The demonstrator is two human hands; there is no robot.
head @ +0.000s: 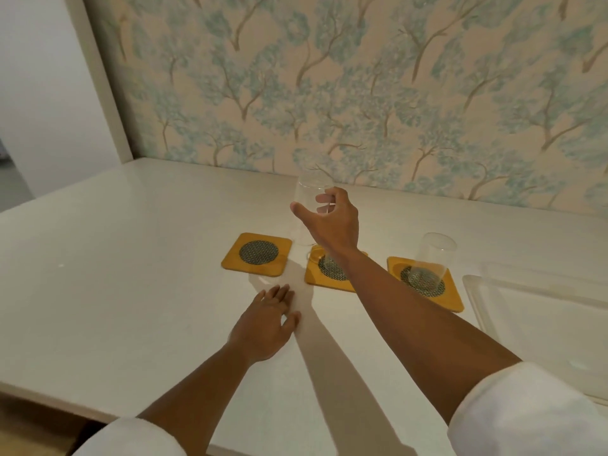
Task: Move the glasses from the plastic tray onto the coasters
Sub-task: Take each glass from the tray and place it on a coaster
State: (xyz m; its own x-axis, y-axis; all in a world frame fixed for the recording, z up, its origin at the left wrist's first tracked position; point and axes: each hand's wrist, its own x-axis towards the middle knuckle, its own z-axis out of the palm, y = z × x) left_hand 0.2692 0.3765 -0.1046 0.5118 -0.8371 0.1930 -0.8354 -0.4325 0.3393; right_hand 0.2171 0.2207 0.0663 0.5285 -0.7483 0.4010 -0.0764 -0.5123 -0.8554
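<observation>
Three yellow coasters with dark mesh centres lie in a row on the white table. The left coaster [257,254] is bare. A clear glass [431,261] stands upright on the right coaster [454,299]. My right hand [332,222] is shut on another clear glass [307,199] and holds it in the air above the gap between the left and middle coaster [316,276]. My forearm hides much of the middle coaster, and a faint glassy outline beside my wrist is too hidden to identify. My left hand [268,324] rests flat on the table, fingers apart. At the right edge lies the clear plastic tray [473,291].
The white table [131,258] runs back to a wall with blue tree-pattern wallpaper [362,93]. The table's near edge [49,394] crosses the lower left, with the floor below it. White sleeves cover both my upper arms.
</observation>
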